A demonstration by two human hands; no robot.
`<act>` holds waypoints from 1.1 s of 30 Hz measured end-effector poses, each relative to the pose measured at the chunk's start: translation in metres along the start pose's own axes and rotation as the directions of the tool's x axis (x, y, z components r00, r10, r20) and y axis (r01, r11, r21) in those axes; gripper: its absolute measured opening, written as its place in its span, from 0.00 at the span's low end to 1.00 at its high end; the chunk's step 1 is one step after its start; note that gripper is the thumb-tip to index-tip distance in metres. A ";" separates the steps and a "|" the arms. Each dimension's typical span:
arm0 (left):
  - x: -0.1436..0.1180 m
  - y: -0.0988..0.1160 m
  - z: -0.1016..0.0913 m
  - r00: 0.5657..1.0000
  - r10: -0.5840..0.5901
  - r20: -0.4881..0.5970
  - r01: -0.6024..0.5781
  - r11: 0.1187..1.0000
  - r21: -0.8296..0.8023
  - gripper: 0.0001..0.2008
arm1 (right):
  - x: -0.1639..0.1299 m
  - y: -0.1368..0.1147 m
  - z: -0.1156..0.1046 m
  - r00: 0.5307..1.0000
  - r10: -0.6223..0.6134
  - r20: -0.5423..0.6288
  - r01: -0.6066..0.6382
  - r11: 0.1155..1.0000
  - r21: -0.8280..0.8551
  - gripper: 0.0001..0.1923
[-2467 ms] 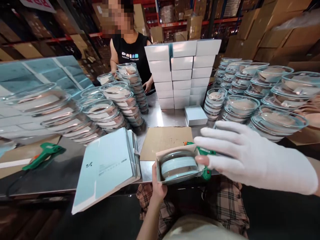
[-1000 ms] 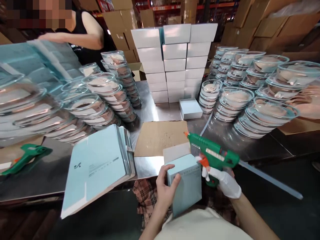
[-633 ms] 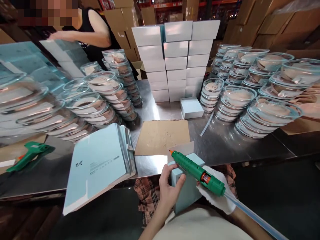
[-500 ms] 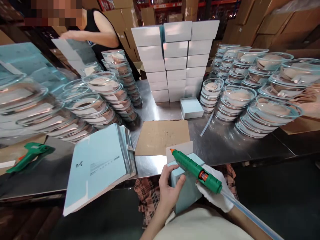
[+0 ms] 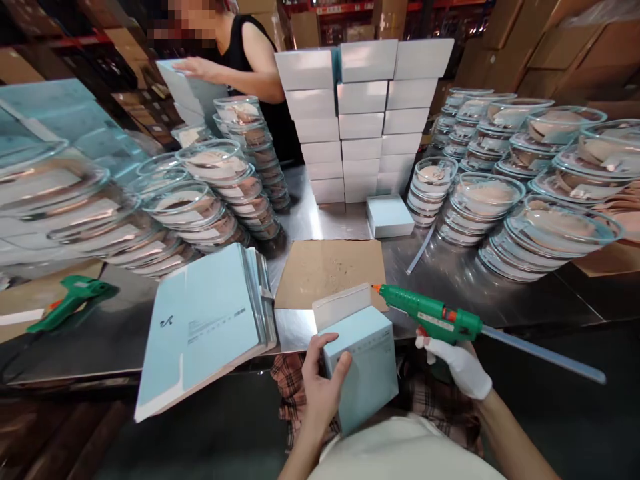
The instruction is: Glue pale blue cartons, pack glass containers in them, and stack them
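Observation:
My bare left hand (image 5: pixel 320 380) grips a light blue box (image 5: pixel 365 363) held on edge over my lap, its white flap (image 5: pixel 343 305) standing open on top. In a white glove, my right hand (image 5: pixel 457 363) holds a green glue gun (image 5: pixel 433 317) just right of the box. Its orange nozzle points left toward the flap, a little apart from it. A clear glue stick (image 5: pixel 543 355) juts out of the gun's back to the right.
On the steel table (image 5: pixel 450 280) lie a cardboard sheet (image 5: pixel 330 272), a pile of flat blue box blanks (image 5: pixel 205 327), stacks of lidded glass bowls (image 5: pixel 215 193) on both sides, a wall of closed boxes (image 5: pixel 363 120) and a second glue gun (image 5: pixel 70 300). A person (image 5: pixel 245 60) handles boxes at the far side.
The bowl seen in the open box is hidden as the box stands on edge. My right hand picked up the glue gun, ran its nozzle at the flap, then swung it right and level.

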State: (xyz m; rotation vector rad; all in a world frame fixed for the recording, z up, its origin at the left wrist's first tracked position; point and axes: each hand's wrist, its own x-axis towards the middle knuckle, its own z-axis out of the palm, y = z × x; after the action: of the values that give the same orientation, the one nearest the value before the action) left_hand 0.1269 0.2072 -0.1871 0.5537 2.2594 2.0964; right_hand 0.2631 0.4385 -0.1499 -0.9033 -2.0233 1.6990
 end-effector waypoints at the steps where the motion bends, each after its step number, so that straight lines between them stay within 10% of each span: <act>1: 0.001 0.000 -0.003 1.000 -0.006 -0.021 0.006 1.000 -0.005 0.15 | 0.007 -0.005 0.003 0.996 0.088 0.028 -0.089 0.995 0.053 0.18; 4: 0.007 0.003 -0.009 0.999 0.001 -0.047 -0.003 1.000 -0.031 0.17 | 0.035 -0.014 0.019 0.957 0.280 0.083 -0.288 0.951 0.114 0.25; 11: 0.016 0.011 -0.013 0.997 0.044 -0.058 -0.049 0.995 -0.088 0.18 | 0.074 -0.018 0.012 0.942 0.334 0.028 -0.328 0.936 -0.131 0.21; 14: 0.016 0.011 -0.011 1.000 0.015 -0.019 -0.017 0.994 -0.108 0.21 | 0.065 -0.033 0.002 0.978 0.204 -0.051 -0.210 0.955 -0.210 0.16; 19: 0.012 0.015 0.003 0.995 -0.032 0.094 0.045 0.988 -0.148 0.25 | 0.053 -0.056 0.031 0.946 -0.014 0.324 -0.037 0.988 0.150 0.29; 23: 0.015 0.012 0.009 0.995 -0.082 0.059 0.095 0.959 -0.267 0.29 | 0.056 -0.050 0.037 0.929 -0.117 0.351 0.027 0.968 0.251 0.32; 28: 0.027 0.006 0.004 0.996 0.000 0.090 0.035 0.918 -0.395 0.36 | 0.053 -0.049 0.017 0.645 -0.471 0.601 0.428 0.875 0.227 0.38; 33: 0.033 0.008 -0.004 0.977 0.147 0.156 -0.097 0.953 -0.288 0.17 | 0.051 -0.054 0.018 0.556 -0.494 0.668 0.613 0.787 0.071 0.18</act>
State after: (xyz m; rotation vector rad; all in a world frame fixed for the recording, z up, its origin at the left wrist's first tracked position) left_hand 0.0977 0.2127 -0.1712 0.8432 1.8389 2.2660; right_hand 0.2006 0.4544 -0.1082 0.4231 -2.5316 1.5761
